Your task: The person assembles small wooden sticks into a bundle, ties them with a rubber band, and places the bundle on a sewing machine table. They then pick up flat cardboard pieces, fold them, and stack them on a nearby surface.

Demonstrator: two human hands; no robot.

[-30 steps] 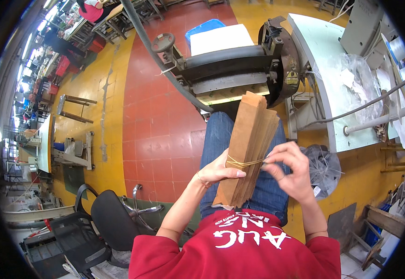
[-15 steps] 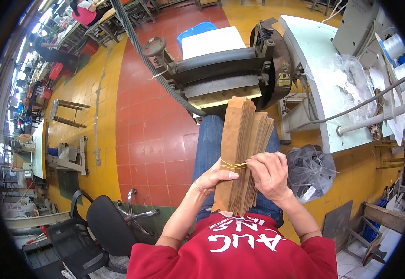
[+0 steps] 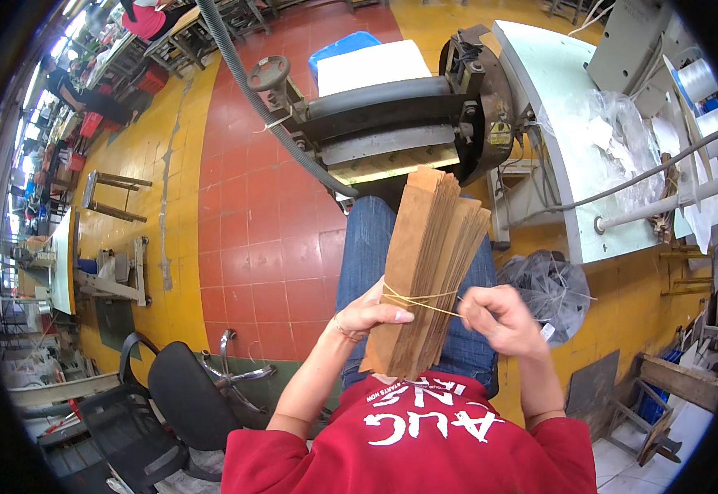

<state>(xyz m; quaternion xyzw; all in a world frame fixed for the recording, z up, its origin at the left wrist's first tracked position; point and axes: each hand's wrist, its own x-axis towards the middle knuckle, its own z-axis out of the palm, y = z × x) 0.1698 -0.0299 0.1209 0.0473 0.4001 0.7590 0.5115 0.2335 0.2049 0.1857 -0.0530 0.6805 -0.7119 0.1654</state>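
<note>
A thick bundle of brown flat strips (image 3: pixel 426 247), perhaps leather or card, stands tilted over my lap. Around its lower middle runs a thin yellow rubber band (image 3: pixel 433 298), crossing itself on the front face. My left hand (image 3: pixel 373 311) is wrapped round the bundle's left side, its thumb on the front near the band. To the right of the bundle, my right hand (image 3: pixel 497 319) is closed in a pinch on the band and stretches a loop of it outward. The fingertips of that hand are slightly blurred.
Beyond my knees stands a roller machine (image 3: pixel 388 115) with a handwheel and a white sheet on top. A pale worktable (image 3: pixel 552 132) with clear plastic is at the right, a transparent bag (image 3: pixel 544 292) of scrap below it. A black office chair (image 3: pixel 194 395) stands at the left.
My right hand has moved right, away from the bundle, drawing the yellow rubber band out with it. The bundle has tilted a little more to the right, still in my left hand.
</note>
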